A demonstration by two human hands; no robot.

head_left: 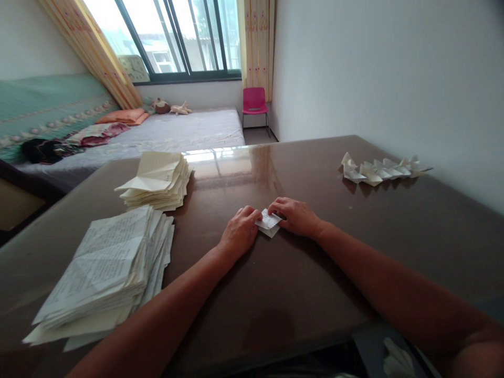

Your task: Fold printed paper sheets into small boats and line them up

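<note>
Folded paper [270, 224] is on the surface [307, 278], directly between the hands. Left hand [241, 230]: fingers curled nearly closed, holding its left edge. Right hand [298, 216]: fingers bent nearly closed, gripping its right edge. Paper stack [102, 268] beside left forearm.

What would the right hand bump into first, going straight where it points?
The right hand would meet the small folded paper at its fingertips, then perhaps the left hand; depth is unclear.

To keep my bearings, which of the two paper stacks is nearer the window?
The cream stack, at the back; the white-topped stack sits in front.
</note>
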